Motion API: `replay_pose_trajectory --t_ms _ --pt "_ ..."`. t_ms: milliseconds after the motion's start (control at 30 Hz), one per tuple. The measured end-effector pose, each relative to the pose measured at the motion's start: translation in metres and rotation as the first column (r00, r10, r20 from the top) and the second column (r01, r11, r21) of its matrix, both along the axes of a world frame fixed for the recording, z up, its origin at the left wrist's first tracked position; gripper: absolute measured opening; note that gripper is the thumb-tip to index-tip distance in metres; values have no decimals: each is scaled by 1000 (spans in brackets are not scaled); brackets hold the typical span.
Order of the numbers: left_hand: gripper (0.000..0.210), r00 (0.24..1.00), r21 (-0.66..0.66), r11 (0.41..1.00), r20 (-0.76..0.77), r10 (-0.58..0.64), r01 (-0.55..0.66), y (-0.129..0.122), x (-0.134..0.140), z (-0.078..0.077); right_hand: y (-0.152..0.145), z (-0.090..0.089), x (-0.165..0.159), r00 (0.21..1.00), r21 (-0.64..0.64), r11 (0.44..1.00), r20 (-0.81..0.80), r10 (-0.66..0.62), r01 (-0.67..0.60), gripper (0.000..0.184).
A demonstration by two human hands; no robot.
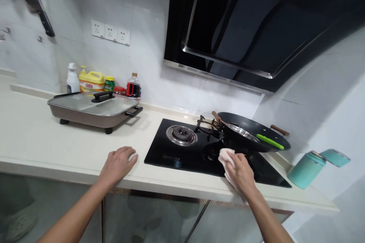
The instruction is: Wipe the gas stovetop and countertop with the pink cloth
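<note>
My right hand [242, 172] is closed around a pale pink cloth [226, 156], held over the front of the black gas stove [188, 159]. Part of the cloth hangs down below the hand toward the counter edge. On the pale countertop [85, 152], left of the stove, rests my left hand [118, 165], its fingers apart and nothing in it. The stove's left burner [181, 135] is bare of its pan support. A black wok [253, 144] sits on the right side of the stove, with a metal utensil and a green-handled tool [270, 141] in it.
An electric pan with a glass lid [91, 115] stands on the left counter. Bottles, including a yellow jug [91, 81] and a dark sauce bottle [133, 86], line the wall. A teal canister [306, 170] is at right. The black range hood [228, 26] overhangs the stove.
</note>
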State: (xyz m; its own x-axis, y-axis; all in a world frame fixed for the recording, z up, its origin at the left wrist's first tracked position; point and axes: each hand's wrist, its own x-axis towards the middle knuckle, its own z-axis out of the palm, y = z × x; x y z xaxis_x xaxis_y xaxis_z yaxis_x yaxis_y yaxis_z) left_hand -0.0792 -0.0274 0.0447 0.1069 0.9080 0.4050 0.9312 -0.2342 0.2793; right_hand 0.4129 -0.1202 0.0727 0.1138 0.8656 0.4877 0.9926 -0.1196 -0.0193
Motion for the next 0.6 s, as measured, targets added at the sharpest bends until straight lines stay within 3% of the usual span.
replay_pose_trajectory --t_ms 100,300,467,600 --pt "43 1000 -7 1000 -1 9 -9 -1 0 1 19 4 -11 991 -10 994 79 -105 106 39" --pt "41 1000 -8 1000 0 11 -11 -1 -1 1 35 -7 -32 990 -171 978 92 -105 119 35" --pt "42 1000 -4 1000 -16 6 -6 0 -2 1 37 -1 -13 990 -333 938 -73 -123 92 35" --pt "42 1000 -7 1000 -5 13 -13 -1 -1 2 18 10 27 949 -401 915 -306 -82 -50 36"
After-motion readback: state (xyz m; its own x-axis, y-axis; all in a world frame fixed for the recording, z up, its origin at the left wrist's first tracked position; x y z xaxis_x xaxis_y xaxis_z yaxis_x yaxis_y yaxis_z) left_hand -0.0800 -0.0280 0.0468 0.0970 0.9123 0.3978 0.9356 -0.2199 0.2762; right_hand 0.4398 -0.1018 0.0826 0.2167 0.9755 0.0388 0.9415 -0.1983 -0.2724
